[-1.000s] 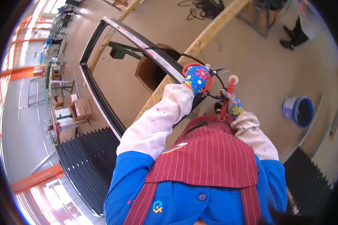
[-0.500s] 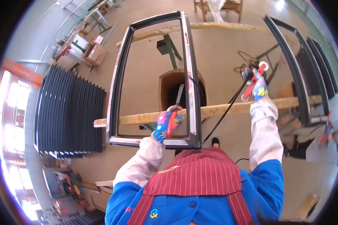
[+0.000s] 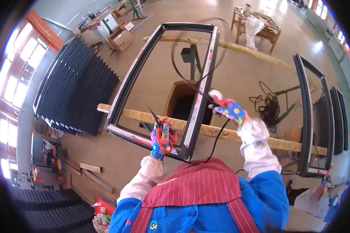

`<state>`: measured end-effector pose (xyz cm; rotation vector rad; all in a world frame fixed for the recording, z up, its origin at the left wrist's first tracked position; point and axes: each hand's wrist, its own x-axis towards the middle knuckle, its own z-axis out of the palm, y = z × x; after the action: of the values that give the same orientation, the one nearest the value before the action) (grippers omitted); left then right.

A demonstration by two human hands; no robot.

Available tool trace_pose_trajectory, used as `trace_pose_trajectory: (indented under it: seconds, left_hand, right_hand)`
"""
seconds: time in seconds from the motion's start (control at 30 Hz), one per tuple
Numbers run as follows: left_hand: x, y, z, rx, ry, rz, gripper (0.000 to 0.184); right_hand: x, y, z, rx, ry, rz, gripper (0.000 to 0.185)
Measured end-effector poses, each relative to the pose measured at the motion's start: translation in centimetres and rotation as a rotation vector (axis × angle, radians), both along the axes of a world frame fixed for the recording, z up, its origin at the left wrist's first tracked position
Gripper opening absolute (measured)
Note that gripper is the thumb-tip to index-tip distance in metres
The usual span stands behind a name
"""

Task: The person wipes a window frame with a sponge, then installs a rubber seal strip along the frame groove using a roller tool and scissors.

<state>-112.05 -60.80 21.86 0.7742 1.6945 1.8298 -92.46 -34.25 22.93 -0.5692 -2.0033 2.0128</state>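
My left hand (image 3: 158, 144), in a flowered glove, is closed on red-handled scissors (image 3: 169, 144), their dark blades pointing up over the near bar of a rectangular window-like frame (image 3: 195, 110). To the right of that frame, my right hand (image 3: 234, 112) is closed on a red spline roller with a white wheel (image 3: 217, 96). A thin black rubber strip (image 3: 218, 139) runs by my right hand, its lower end by the apron. Its upper part loops, blurred, over the frame. My right fingers partly hide the roller, and whether they also grip the strip is unclear.
Two wooden beams (image 3: 140, 115) support the frame. A cardboard box (image 3: 174, 95) stands beneath. Stacked dark frames (image 3: 77, 89) lie left. At right are another frame (image 3: 305, 116), a tangled black strip (image 3: 269, 108) and a co-worker's hand (image 3: 326, 180). A wooden table (image 3: 260, 29) stands behind.
My right hand has moved left toward the frame with the roller, and the black strip now loops over the frame. The scissors in my left hand have turned and show more clearly. The view has shifted.
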Motion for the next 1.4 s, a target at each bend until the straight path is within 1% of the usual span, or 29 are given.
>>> trace_pose_trajectory:
  seconds: [0.03,0.07,0.1,0.17,0.2,0.23,0.3,0.37,0.4,0.43,0.47,0.5,0.53,0.57,0.6,0.63,0.7,0.77,0.8,0.97,1.07,1.1,1.17,1.23,1.27,1.3,1.33,1.37,1.4]
  left_hand:
    - [0.2,0.0,0.3,0.026,-0.032,0.020,0.035]
    - [0.1,-0.1,0.6,0.068,-0.153,-0.039,0.034]
    - [-0.3,0.1,0.3,-0.036,-0.311,-0.040,0.035]
    - [0.1,0.3,0.7,-0.201,-0.289,-0.246,0.034]
    - [0.9,1.9,-0.4,-0.155,-0.078,-0.230,0.035]
    - [0.9,3.6,-2.9,-0.211,0.391,-0.259,0.046]
    - [4.2,6.0,-0.1,-0.536,0.445,-0.304,0.048]
    - [6.8,7.6,1.6,-0.394,0.575,-0.425,0.054]
    - [7.8,9.2,-1.9,-0.065,0.440,-0.464,0.056]
    - [8.7,10.5,-8.3,0.050,0.159,-0.525,0.058]
    - [9.3,10.5,-4.3,-0.095,0.300,-0.512,0.058]
    - [10.0,10.3,-0.1,-0.252,0.437,-0.505,0.057]
    - [10.2,10.8,-1.1,-0.179,0.346,-0.419,0.060]
    - [10.5,11.3,-0.4,-0.104,0.259,-0.333,0.064]
    - [9.9,10.4,0.7,-0.279,0.614,-0.147,0.068]
    - [9.3,10.1,0.5,-0.387,0.790,0.025,0.073]
    - [8.5,8.2,-4.0,-0.733,0.975,0.339,0.074]
    - [7.4,4.9,-7.8,-1.064,0.696,0.102,0.071]
    - [7.2,4.3,-8.9,-1.055,0.599,0.064,0.060]
    - [5.9,1.8,-7.8,-1.034,0.741,0.033,0.053]
    - [2.2,-2.4,-7.4,-1.181,0.740,0.018,0.053]
    - [0.7,-4.3,-7.7,-1.203,0.740,0.011,0.053]
    - [-0.3,-6.0,-6.1,-1.335,0.960,0.128,0.056]
    - [-0.5,-8.6,-6.9,-1.172,1.058,0.391,0.058]
    - [-0.4,-10.6,-7.2,-1.139,1.026,0.565,0.059]
    - [-0.5,-12.3,-7.4,-1.094,1.003,0.743,0.059]
    - [-0.6,-13.8,-8.3,-0.864,1.011,0.990,0.048]
    - [-0.6,-16.3,-11.3,-0.880,0.998,1.006,0.048]
    - [-0.1,-19.0,-15.5,-0.561,0.543,1.283,0.046]
  right_hand:
    - [1.8,-1.4,1.2,0.025,-0.106,-0.135,0.044]
    - [3.5,-1.8,0.3,-0.050,-0.080,-0.261,0.041]
    - [4.9,-2.0,-0.5,-0.127,-0.052,-0.385,0.039]
    - [6.5,-3.0,0.2,-0.174,0.037,-0.469,0.044]
    - [6.7,-3.0,-0.8,-0.188,0.113,-0.434,0.045]
    - [6.6,-3.5,-0.3,-0.189,0.092,-0.360,0.047]
    - [5.6,-4.2,-0.4,-0.167,-0.026,-0.250,0.041]
    - [4.1,-3.5,-2.2,-0.291,-0.141,-0.050,0.048]
    - [3.4,-3.5,-5.6,-0.381,-0.018,-0.062,0.047]
    - [2.7,-3.5,-8.4,-0.481,0.101,-0.072,0.047]
    - [2.2,-3.2,-6.5,-0.621,0.142,0.042,0.045]
    - [2.3,-1.9,-8.1,-0.636,0.130,0.074,0.045]
    - [2.5,-0.2,-10.5,-0.676,0.154,0.057,0.044]
    - [1.9,0.3,-9.4,-0.716,0.178,0.039,0.043]
    - [2.4,1.5,-7.7,-0.408,-0.011,-0.091,0.036]
    - [2.3,1.7,-8.4,-0.437,0.069,-0.209,0.031]
    - [2.2,4.3,-7.6,-0.561,-0.003,-0.182,0.027]
    - [2.2,5.3,-6.8,-0.587,0.035,-0.109,0.017]
    - [1.7,5.0,-6.3,-0.625,0.101,-0.071,0.016]
    - [0.9,4.9,-4.0,-0.760,0.117,0.144,0.012]
    - [0.1,3.0,-3.0,-0.763,0.258,0.298,0.010]
    - [0.1,2.8,-2.7,-0.730,0.163,0.298,0.009]
    - [-0.6,0.5,-3.5,-0.736,0.260,0.271,0.010]
    - [-1.1,-0.9,-5.0,-0.593,0.276,0.247,0.011]
    - [-1.3,-1.7,-4.5,-0.536,0.096,0.304,0.012]
    - [-1.5,-2.7,-4.9,-0.549,0.033,0.353,0.014]
    - [-1.4,-3.1,-5.6,-0.653,0.065,0.389,0.015]
    - [-1.6,-4.0,-6.3,-0.755,0.098,0.417,0.016]
    - [-1.9,-4.8,-6.3,-0.756,0.081,0.434,0.016]
